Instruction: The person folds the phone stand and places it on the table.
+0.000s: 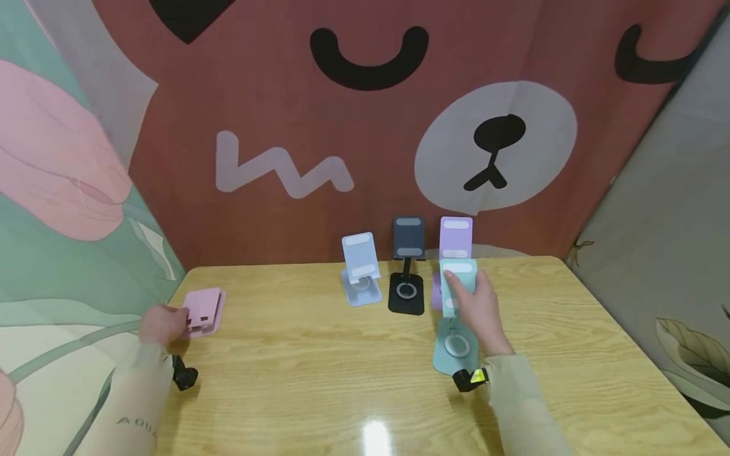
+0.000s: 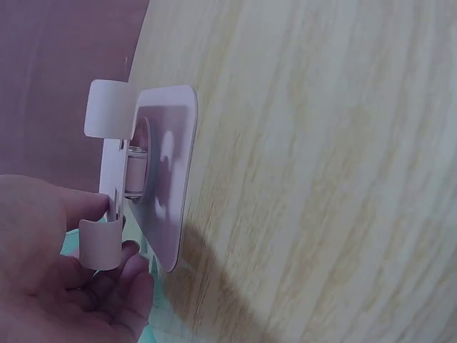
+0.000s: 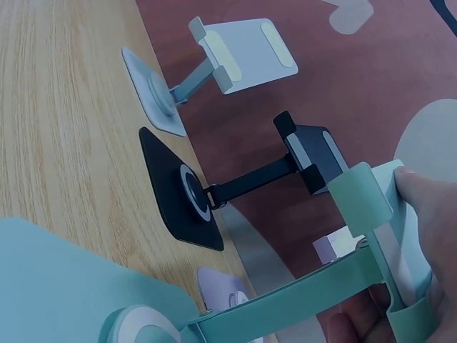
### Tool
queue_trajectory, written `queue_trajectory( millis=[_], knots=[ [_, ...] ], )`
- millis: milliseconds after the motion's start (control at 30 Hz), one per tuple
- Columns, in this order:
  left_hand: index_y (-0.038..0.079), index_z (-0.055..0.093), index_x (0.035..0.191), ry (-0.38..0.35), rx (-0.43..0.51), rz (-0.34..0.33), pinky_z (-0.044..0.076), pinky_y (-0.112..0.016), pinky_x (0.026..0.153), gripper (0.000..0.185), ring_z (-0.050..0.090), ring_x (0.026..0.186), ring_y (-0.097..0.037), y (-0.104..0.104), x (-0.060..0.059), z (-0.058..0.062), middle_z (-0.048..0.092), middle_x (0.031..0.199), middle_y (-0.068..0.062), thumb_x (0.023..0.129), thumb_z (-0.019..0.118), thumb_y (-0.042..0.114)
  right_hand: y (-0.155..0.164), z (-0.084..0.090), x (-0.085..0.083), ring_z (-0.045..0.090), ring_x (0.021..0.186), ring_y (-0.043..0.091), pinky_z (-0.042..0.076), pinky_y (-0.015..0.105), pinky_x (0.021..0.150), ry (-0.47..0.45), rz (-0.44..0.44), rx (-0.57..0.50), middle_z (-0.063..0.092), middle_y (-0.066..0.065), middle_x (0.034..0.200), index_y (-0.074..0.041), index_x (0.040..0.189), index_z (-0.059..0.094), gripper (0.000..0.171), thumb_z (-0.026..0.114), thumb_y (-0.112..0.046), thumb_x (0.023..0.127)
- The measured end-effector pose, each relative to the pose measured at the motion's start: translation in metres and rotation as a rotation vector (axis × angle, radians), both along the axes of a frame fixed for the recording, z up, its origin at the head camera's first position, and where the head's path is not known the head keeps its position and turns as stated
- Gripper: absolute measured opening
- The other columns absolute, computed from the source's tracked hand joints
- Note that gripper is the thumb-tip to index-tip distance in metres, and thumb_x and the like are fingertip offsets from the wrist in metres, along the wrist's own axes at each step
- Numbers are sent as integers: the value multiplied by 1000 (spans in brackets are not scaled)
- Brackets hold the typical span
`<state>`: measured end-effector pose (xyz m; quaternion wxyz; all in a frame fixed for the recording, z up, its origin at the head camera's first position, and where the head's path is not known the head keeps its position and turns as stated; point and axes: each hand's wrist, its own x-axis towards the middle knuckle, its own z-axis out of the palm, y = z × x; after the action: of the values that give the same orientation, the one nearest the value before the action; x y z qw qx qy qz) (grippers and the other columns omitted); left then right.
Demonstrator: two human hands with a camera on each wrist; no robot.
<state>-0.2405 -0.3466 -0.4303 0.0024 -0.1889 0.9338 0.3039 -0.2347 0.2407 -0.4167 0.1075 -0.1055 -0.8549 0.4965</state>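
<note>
Near the table's left edge, my left hand (image 1: 162,324) pinches the side of a folded pink phone stand (image 1: 202,308). In the left wrist view, the thumb and fingers sit at the lower lip of its holder plate, above the pink base (image 2: 178,136). On the right, my right hand (image 1: 481,310) grips the upper plate of a teal phone stand (image 1: 447,361), thumb on the front and fingers behind. Its arm (image 3: 300,289) is unfolded between base and plate. Right behind it stands a purple phone stand (image 1: 455,235), partly hidden by the teal one.
A black phone stand (image 1: 407,297) and a light blue phone stand (image 1: 360,247) stand unfolded near the back edge of the wooden table (image 1: 296,380). Behind the table hangs a brown cloth (image 1: 256,228) with a bear print.
</note>
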Motion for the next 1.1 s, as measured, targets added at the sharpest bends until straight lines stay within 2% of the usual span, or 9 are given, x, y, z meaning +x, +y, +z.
queue_trajectory(
  millis=[233,467,567,667,833,1100],
  knots=[
    [-18,60,111,6,-5,36,44,-43,72,47,55,88,-41,-1,-2,-7,62,100,-32,101,48,26,-1,-1,1,55,108,37,47,53,93,18,-15,12,57,22,121,-1,134,47,78,55,-69,95],
    [-12,55,115,40,37,111,42,-39,66,53,54,89,-40,10,0,-3,59,102,-28,102,44,38,0,-1,0,56,104,35,49,50,90,10,-21,14,59,21,119,-1,130,51,79,54,-71,93],
    [-11,53,122,75,54,146,44,-43,71,57,53,96,-42,14,-3,-4,58,112,-31,103,42,42,0,-1,1,56,101,33,49,48,87,15,-26,10,60,21,116,-1,127,53,78,55,-71,93],
    [-11,48,131,121,109,168,44,-50,82,63,51,104,-44,22,-7,-3,54,122,-32,104,40,45,1,-2,1,56,97,31,50,44,82,17,-38,1,62,20,112,-1,124,57,78,56,-72,91],
    [-11,45,134,241,185,136,42,-55,93,62,51,109,-45,42,-11,3,53,123,-32,105,41,43,2,-4,0,56,93,29,49,39,79,25,-51,-18,63,18,107,-2,119,60,75,57,-72,91],
    [-8,47,133,363,228,78,39,-51,96,54,52,111,-43,73,-15,10,54,121,-28,106,45,38,3,-3,0,55,93,26,48,36,76,-11,-40,-53,64,17,107,-2,114,62,76,59,-73,88]
  ],
)
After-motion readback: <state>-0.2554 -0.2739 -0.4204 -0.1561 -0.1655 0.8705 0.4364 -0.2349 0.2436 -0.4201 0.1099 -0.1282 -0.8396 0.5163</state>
